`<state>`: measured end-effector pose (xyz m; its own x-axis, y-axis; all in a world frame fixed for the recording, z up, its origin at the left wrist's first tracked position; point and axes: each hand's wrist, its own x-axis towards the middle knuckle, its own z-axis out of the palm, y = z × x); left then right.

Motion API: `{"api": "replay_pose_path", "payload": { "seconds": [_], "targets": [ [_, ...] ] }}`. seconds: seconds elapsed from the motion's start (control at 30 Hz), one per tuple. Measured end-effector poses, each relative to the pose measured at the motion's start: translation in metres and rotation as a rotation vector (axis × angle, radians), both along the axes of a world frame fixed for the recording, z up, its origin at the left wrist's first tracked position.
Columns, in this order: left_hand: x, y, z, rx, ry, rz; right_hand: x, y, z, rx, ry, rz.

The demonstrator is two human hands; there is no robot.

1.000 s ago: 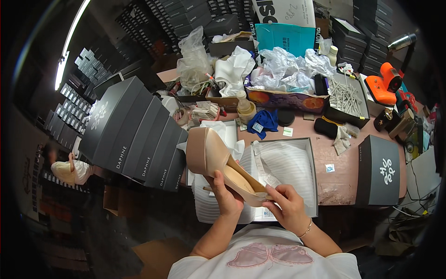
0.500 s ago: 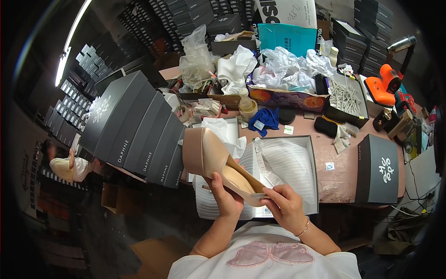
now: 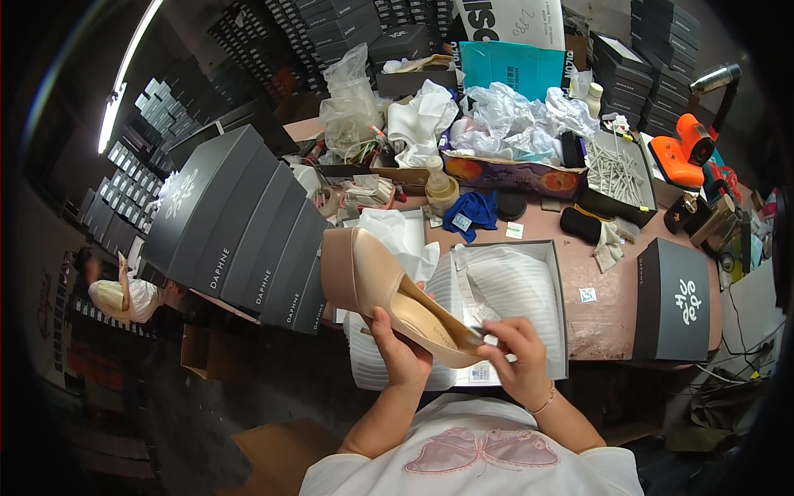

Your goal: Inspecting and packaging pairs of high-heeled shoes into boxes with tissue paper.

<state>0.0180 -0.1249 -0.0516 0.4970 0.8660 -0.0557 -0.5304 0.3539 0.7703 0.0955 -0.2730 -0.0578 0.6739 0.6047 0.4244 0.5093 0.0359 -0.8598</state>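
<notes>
A beige satin platform high-heeled shoe (image 3: 376, 273) is held tilted in front of me, its toe up to the left and its heel end toward my right. My left hand (image 3: 401, 351) wraps the shoe's side from below, the thumb lying along its outer edge. At the heel end of the opening, my right hand (image 3: 519, 357) is closed in a pinch. A small grey thing (image 3: 480, 331) shows at its fingertips, too small to name. Beneath both hands lies an open grey shoe box (image 3: 560, 310) with white ribbed padding (image 3: 525, 285) spilling over its near left side.
Stacked dark grey shoe boxes (image 3: 236, 223) lean at the left. A closed box (image 3: 674, 302) sits on the right of the pink table (image 3: 591, 331). Farther back are a glue bottle (image 3: 441, 188), a blue cloth (image 3: 471, 215), crumpled paper (image 3: 521, 120) and an orange tool (image 3: 682, 157). Another person (image 3: 128, 293) is at far left.
My right hand has drawn slightly right and up from the shoe's heel edge, the small grey thing now showing at its fingertips. The shoe has shifted a little left in my left hand.
</notes>
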Motion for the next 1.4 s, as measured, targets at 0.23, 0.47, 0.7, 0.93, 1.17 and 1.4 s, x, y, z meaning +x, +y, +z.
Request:
{"api": "replay_pose_path", "payload": {
  "seconds": [0.23,0.47,0.7,0.93,1.17,1.4],
  "targets": [
    [-0.003,0.003,-0.003,-0.036,-0.031,-0.045,0.021,-0.021,0.008,-0.106,0.115,0.031],
    [0.001,0.003,-0.009,0.018,0.027,0.011,0.011,-0.026,0.012,-0.160,-0.078,0.156],
    [-0.001,0.001,-0.012,0.015,0.047,-0.019,0.000,-0.006,0.002,-0.067,-0.296,0.107],
    [0.000,-0.001,-0.006,0.028,0.047,0.008,-0.003,0.001,-0.003,-0.037,-0.345,0.096],
    [-0.007,0.007,-0.012,0.038,0.069,0.025,0.027,-0.016,0.016,-0.113,0.017,-0.043],
    [-0.006,0.003,-0.009,0.047,0.082,0.032,0.030,-0.033,0.008,-0.331,-0.188,0.190]
  ]
}}
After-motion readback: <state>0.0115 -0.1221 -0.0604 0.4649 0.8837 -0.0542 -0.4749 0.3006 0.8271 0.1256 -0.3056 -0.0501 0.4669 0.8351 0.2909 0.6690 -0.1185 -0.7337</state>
